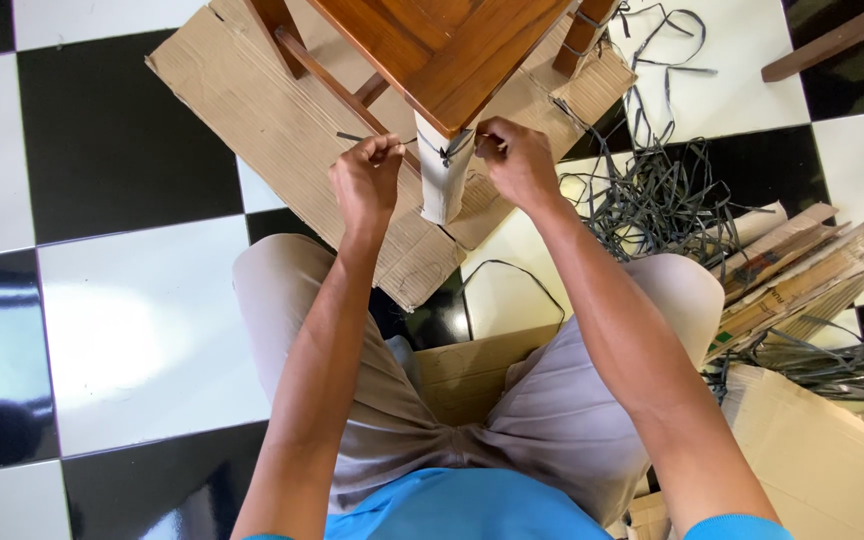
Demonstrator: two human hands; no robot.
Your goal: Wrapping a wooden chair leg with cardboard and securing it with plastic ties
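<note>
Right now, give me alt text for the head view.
Both hands, left hand and right hand, pull a dark strap tight around a paper-wrapped leg of a wooden stool. Cardboard lies beneath on checkered tiles, loose straps alongside.

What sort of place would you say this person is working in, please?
Probably a furniture packing area, on a room floor: a wooden stool stands on flattened cardboard, one leg wrapped, beside a heap of dark strapping on glossy black-and-white tiles.

Both hands, left hand (367, 180) and right hand (515, 160), pinch a dark strap (452, 150) around the paper-wrapped chair leg (444, 180) above cardboard (272, 110).
</note>
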